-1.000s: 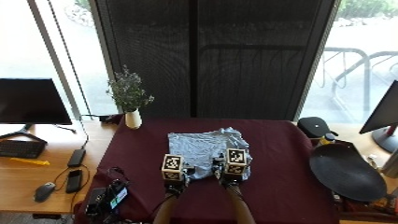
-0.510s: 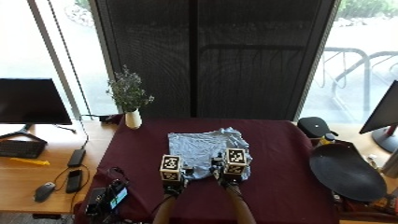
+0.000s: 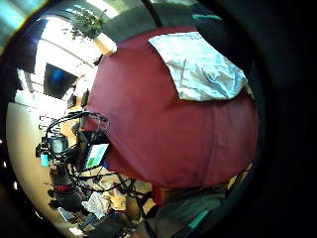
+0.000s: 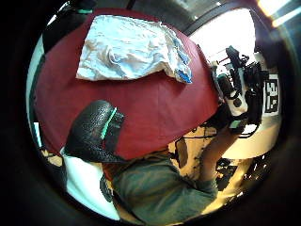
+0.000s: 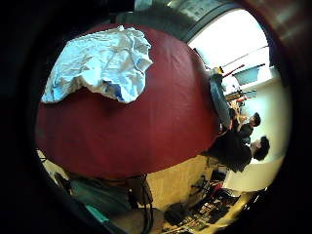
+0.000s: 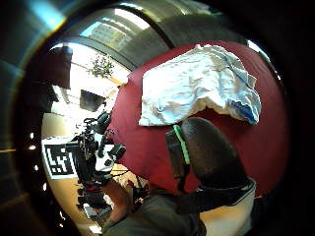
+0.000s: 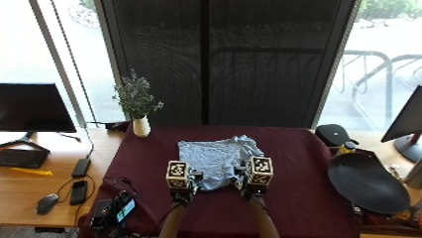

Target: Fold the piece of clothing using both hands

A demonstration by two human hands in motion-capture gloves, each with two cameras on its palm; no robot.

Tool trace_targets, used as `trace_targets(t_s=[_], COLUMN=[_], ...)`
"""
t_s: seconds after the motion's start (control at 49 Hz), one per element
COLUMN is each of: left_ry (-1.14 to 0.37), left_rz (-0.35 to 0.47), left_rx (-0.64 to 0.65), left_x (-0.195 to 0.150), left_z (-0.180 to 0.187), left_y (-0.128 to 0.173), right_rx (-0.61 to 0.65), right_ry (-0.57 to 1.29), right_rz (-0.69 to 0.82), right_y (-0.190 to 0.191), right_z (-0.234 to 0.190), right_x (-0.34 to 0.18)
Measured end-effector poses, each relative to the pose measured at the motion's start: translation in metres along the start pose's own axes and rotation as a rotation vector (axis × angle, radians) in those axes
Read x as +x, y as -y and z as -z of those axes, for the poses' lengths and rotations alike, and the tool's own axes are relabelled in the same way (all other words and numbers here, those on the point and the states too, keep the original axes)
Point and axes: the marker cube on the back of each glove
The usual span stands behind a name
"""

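A dark red cloth-covered table is seen from above, set in front of a tall dark screen between bright windows. At the table's far left corner one white vase with a sprig of small flowers is placed. To the person's left a wooden desk is set, on which one monitor, one keyboard, one mouse and one phone are found. A small device with a lit screen is fixed at the table's near left edge. To the right, one round black disc is laid beside the table, with one black bag behind it and part of a second monitor at the edge.

One piece of clothing, pale blue and rumpled, is spread near the middle of the table. Nothing is placed between it and the two hands.

The left hand and the right hand are held side by side at the garment's near edge, well apart from each other. Whether the fingers are straight or curled cannot be told. In the palm views the clothing is shown lying flat beyond each palm, with bare red cloth between, and no fold of it is seen gripped.
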Motion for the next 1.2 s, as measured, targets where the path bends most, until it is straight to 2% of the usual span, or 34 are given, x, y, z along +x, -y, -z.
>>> trace_targets(t_s=[0.041,0.265,0.449,0.592,0.694,0.796,0.877,1.02,1.122,1.204], left_ry=[-0.008,-0.001,-0.002,0.045,0.019,0.066,0.085,0.099,0.092,0.13], left_rz=[-0.006,-0.002,-0.041,-0.001,-0.034,-0.03,-0.087,-0.074,-0.1,-0.068], left_rx=[0.001,-0.052,-0.112,-0.219,-0.285,-0.398,-0.367,-0.34,-0.147,-0.115], left_x=[0.0,0.005,0.013,0.02,0.026,0.028,0.034,0.034,0.034,0.03], left_z=[-0.002,-0.006,-0.05,-0.039,-0.058,-0.075,-0.088,-0.097,-0.104,-0.099], left_y=[0.004,0.023,0.048,0.027,0.031,0.03,0.04,0.043,0.06,0.052], right_rx=[-0.065,-0.126,-0.158,-0.191,-0.143,-0.2,-0.244,-0.261,-0.231,-0.143], right_ry=[0.034,0.056,0.101,0.12,0.076,0.081,0.053,0.039,-0.001,-0.04], right_rz=[-0.003,-0.037,-0.106,-0.175,-0.163,-0.101,-0.066,-0.016,-0.028,-0.005], right_y=[-0.007,-0.002,0.015,0.021,0.011,0.011,0.014,0.019,0.019,0.02], right_z=[-0.005,-0.027,-0.07,-0.107,-0.087,-0.098,-0.108,-0.118,-0.119,-0.116], right_x=[0.004,0.044,0.078,0.099,0.088,0.078,0.069,0.056,0.053,0.049])
